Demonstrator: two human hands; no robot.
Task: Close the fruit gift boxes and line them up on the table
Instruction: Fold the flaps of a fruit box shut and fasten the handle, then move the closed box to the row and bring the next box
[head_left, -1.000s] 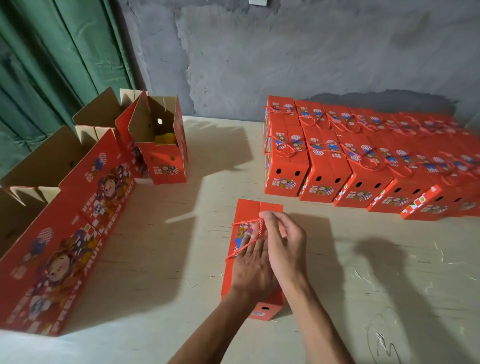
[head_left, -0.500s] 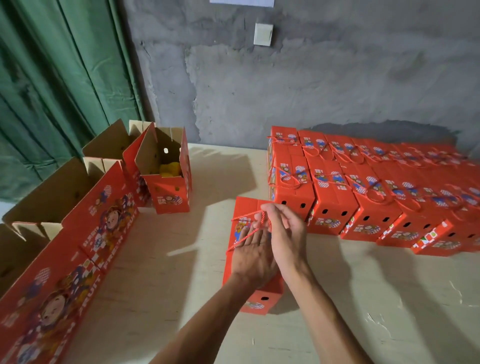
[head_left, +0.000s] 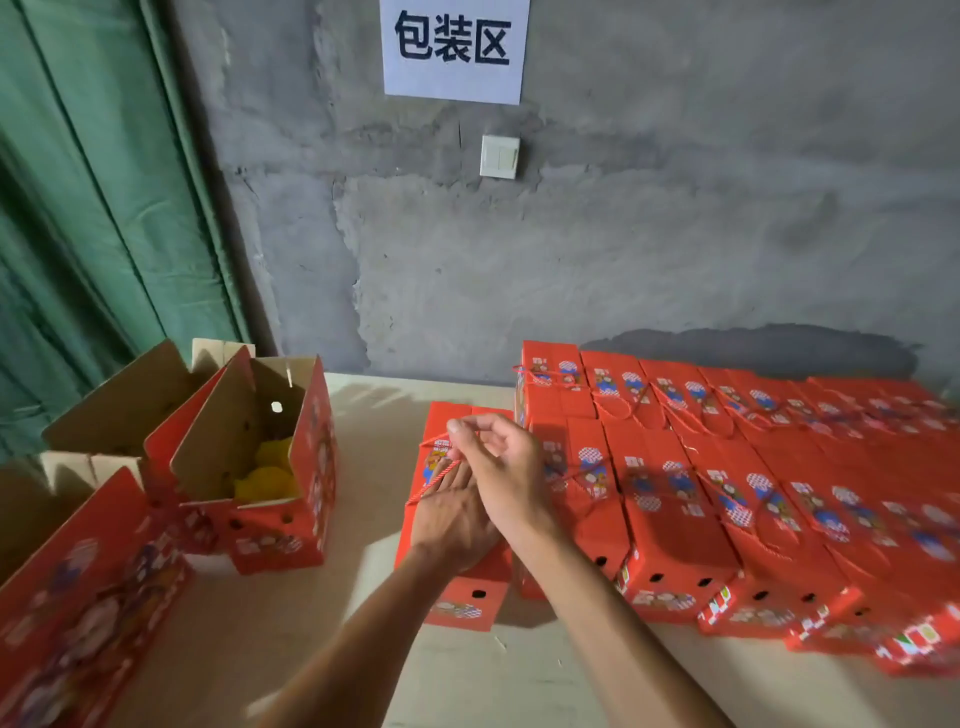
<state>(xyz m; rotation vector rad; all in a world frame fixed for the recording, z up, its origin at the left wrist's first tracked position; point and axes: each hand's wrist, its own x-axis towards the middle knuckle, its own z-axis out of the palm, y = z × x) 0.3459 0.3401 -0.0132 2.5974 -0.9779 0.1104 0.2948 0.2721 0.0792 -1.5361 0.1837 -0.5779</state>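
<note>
The closed box (head_left: 457, 597) has slid up beside the finished rows (head_left: 727, 493); left hand (head_left: 452, 519) lies flat on it, right hand (head_left: 498, 467) pinching the cord (head_left: 434, 480), nearly placed

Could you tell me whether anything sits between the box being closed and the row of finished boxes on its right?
Nothing visible does. The box under the left hand already sits right beside the closed row; the right hand pinches its red cord.

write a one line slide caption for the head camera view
Left hand presses on a closed red gift box while the right hand pinches its rope handle, beside rows of closed boxes.
</note>
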